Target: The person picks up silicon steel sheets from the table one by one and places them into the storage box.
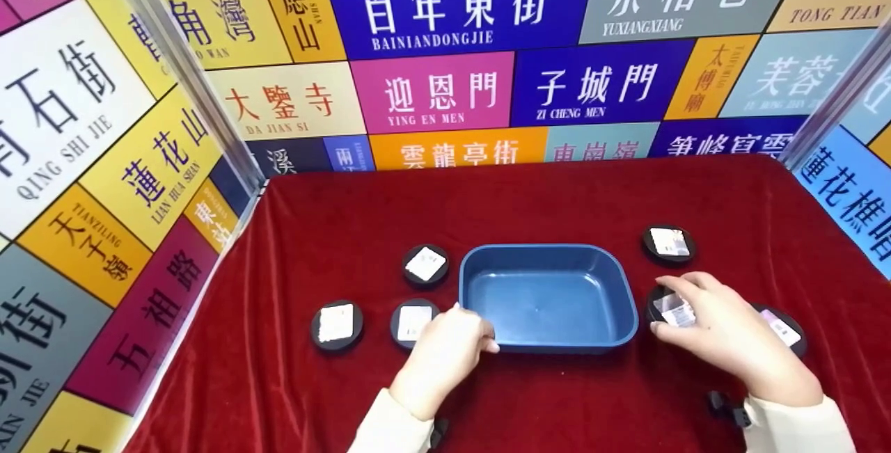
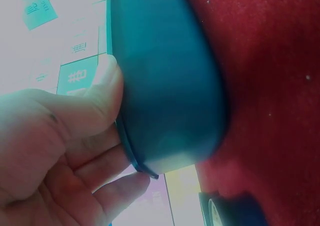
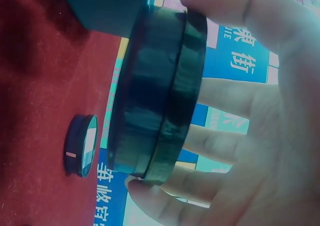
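A rectangular blue plastic bin (image 1: pixel 550 347) stands on the red cloth. My left hand (image 1: pixel 445 355) grips its near left corner; in the left wrist view the thumb lies over the rim of the bin (image 2: pixel 165 81), with fingers on the other side. Right of the bin, my right hand (image 1: pixel 731 338) holds a round black lidded container (image 1: pixel 674 308) with a pale label on top. The right wrist view shows this container (image 3: pixel 150 91) edge-on between thumb and fingers, its underside close over the cloth.
Similar black containers stand left of the bin: one farther back (image 1: pixel 426 265), one outermost (image 1: pixel 337 326), one partly behind my left hand (image 1: pixel 412 321). Two more are on the right, one at the back (image 1: pixel 669 244), one beside my right wrist (image 1: pixel 786 331). Sign-covered walls (image 1: pixel 445 91) enclose the table.
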Tool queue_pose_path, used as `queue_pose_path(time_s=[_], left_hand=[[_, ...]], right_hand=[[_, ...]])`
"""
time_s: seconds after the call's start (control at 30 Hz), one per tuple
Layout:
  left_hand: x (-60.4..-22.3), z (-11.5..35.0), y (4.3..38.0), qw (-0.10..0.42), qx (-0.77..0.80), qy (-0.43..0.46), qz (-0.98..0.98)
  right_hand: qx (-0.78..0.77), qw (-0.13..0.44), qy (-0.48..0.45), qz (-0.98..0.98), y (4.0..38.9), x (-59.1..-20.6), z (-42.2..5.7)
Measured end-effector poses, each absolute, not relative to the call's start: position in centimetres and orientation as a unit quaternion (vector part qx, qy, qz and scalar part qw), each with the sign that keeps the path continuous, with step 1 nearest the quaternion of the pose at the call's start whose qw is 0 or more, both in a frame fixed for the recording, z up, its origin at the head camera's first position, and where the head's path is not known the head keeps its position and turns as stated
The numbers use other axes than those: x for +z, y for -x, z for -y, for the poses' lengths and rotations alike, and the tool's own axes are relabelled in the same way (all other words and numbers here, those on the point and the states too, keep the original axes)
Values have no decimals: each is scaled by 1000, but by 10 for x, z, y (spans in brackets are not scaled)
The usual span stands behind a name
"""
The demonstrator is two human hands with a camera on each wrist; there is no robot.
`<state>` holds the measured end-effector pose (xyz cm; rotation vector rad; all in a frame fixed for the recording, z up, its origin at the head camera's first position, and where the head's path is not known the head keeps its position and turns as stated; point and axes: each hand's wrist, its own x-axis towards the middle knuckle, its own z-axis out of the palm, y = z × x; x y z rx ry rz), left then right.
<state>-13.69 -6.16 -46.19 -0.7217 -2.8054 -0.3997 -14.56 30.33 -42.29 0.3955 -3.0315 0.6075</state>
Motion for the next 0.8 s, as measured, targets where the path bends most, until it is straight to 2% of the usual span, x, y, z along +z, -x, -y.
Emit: queue_pose_path(time_s=[0.8], left_hand=[[-461,62,138,110,-133,257,951]], right_hand=[[181,21,-147,972,150,-408,-288]])
